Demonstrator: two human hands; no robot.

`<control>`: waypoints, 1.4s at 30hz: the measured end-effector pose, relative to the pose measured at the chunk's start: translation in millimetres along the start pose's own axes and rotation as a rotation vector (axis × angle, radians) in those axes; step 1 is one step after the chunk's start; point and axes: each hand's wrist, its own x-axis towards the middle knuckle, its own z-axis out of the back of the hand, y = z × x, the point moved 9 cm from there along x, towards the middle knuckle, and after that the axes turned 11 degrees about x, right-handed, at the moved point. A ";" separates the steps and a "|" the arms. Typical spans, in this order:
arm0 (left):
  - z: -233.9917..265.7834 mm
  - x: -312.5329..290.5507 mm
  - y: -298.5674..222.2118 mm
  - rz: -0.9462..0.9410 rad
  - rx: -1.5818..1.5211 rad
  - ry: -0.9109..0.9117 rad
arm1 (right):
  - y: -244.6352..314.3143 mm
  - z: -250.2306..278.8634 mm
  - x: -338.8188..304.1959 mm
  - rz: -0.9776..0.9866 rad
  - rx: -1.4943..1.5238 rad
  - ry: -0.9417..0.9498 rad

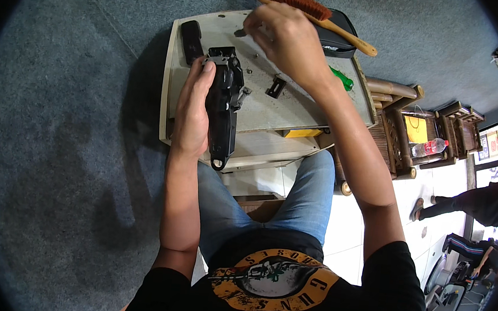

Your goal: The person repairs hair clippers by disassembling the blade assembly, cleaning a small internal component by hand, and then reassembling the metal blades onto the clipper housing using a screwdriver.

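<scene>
My left hand (192, 112) is wrapped along the side of a black hair clipper (223, 115), its thumb near the metal blade end. The clipper stands lengthwise above the front of a small white table, its hanging loop toward me. A small metal lever (243, 97) sticks out from its right side. Over the far part of the table hovers my right hand (283, 33), fingers bent and apart from the thumb, with slight blur. By its fingertips is a small dark spot (240, 33), too unclear to name. A small black slotted part (276, 87) and small metal screws (249, 71) lie nearby.
On the white table (300, 115) are a black oblong object (191, 41), a red-bristled brush (295, 2) with a wooden handle, a black zipped case (337, 39) and a green object (341, 79). Bamboo chairs (390, 129) stand to the right; other people are farther off.
</scene>
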 end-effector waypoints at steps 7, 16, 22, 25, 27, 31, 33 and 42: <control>-1.9 0.0 -5.6 -0.016 0.017 0.004 | 3.5 -32.1 -16.0 0.129 -0.107 0.205; -3.5 -0.8 -5.7 -0.007 0.006 -0.018 | -23.1 -10.1 -6.0 -0.009 -0.137 0.162; -1.1 -0.4 -2.4 0.004 -0.022 -0.017 | -22.2 -31.9 -8.4 0.018 -0.167 0.260; -0.6 -0.9 -0.8 0.015 -0.032 -0.022 | -24.9 -37.9 -5.4 -0.006 -0.178 0.290; -1.7 -1.0 -2.7 0.000 -0.006 -0.003 | -25.0 -41.0 -5.6 -0.024 -0.170 0.296; -0.6 -1.0 -1.9 -0.006 -0.004 -0.007 | -25.1 -46.6 -4.0 -0.004 -0.172 0.341; -0.7 -1.2 -3.1 -0.013 0.006 0.001 | -25.4 -49.2 -2.3 -0.021 -0.180 0.362; -3.0 -1.1 -5.5 -0.004 0.017 -0.007 | -30.4 -52.4 3.1 -0.019 -0.140 0.397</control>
